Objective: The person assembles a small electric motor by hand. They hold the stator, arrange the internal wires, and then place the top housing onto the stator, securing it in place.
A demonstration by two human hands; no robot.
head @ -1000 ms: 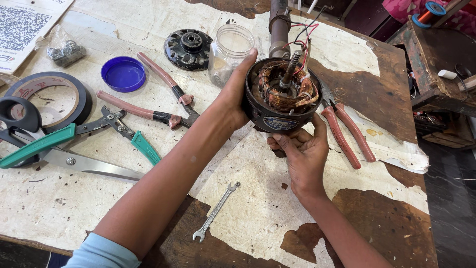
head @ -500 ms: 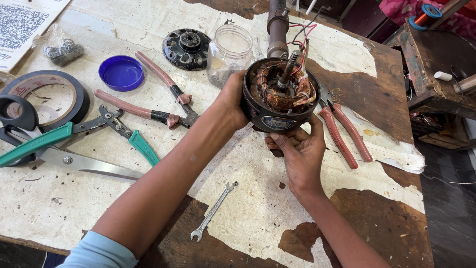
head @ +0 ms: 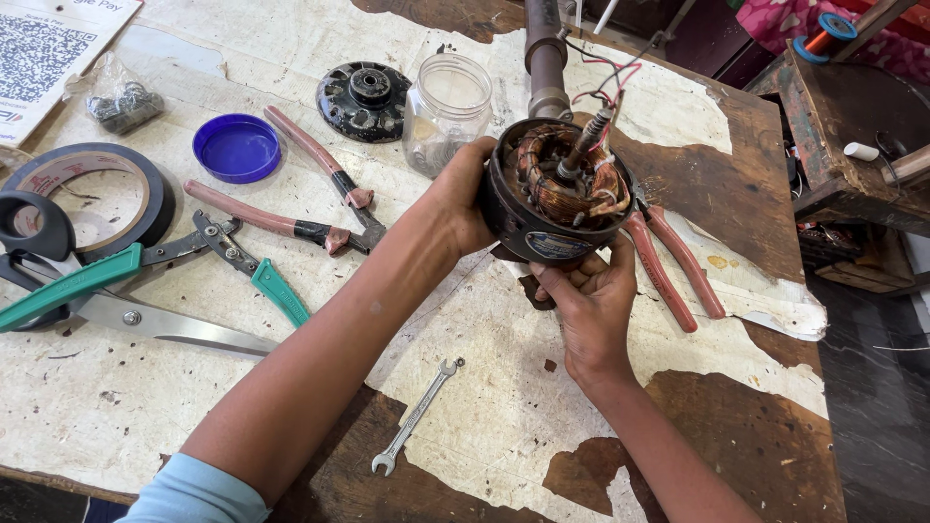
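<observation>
The step in hand looks like inspection or positioning of an opened motor point(head: 557, 194); it sits raised just above the table point(head: 291, 407), near its far right part, open face up, with copper windings point(head: 562, 184) and a shaft point(head: 593, 134) showing and red and black wires point(head: 605, 77) trailing off behind.

The left hand point(head: 465, 199) cups the motor's left flank; its fingers are curled tight round the dark casing, thumb over the rim, nothing else in them. The right hand point(head: 586, 305) supports the motor from below and in front; its fingertips point(head: 572, 271) press close together against the lower casing near a blue label; whether the thumb grips too, I cannot tell.

Any next move would seem to call for a steady two-handed hold, since the casing looks heavy and the wires are tethered; one hand must be freed before a tool can be taken; red pliers point(head: 673, 271) lie just right of the motor, a small spanner point(head: 417, 416) lies nearer the person.
</observation>
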